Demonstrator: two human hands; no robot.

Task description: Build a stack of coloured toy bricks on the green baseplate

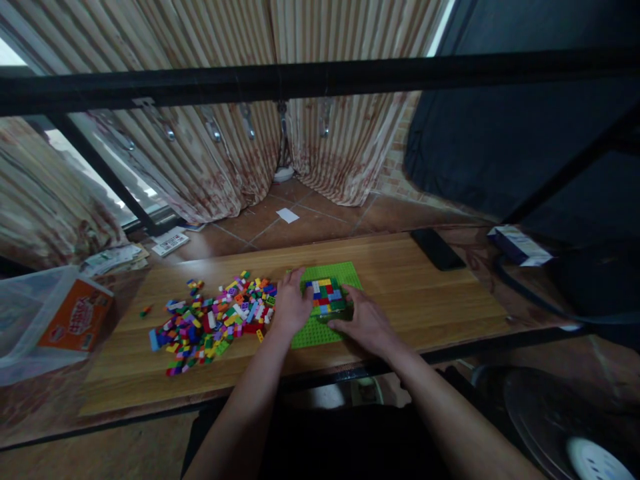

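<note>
A low block of toy building bricks (326, 295) in several colours sits on a green studded baseplate (320, 333). My left hand (291, 305) is at the block's left side, over the plate's left edge, its fingers stretched forward and its thumb close to the bricks. At the right side is my right hand (367, 321), thumb and fingers spread apart near the block's right edge. Whether either hand touches the bricks is hard to tell. Left of my left hand spreads a pile of loose coloured bricks (220, 317).
The wooden tabletop (400, 287) carries a black phone (437, 249) at its far right. A clear plastic box (30, 320) with an orange label stands off the left end. A dark metal bar (320, 79) crosses above, with hooks hanging from it. A small box (520, 245) lies at right.
</note>
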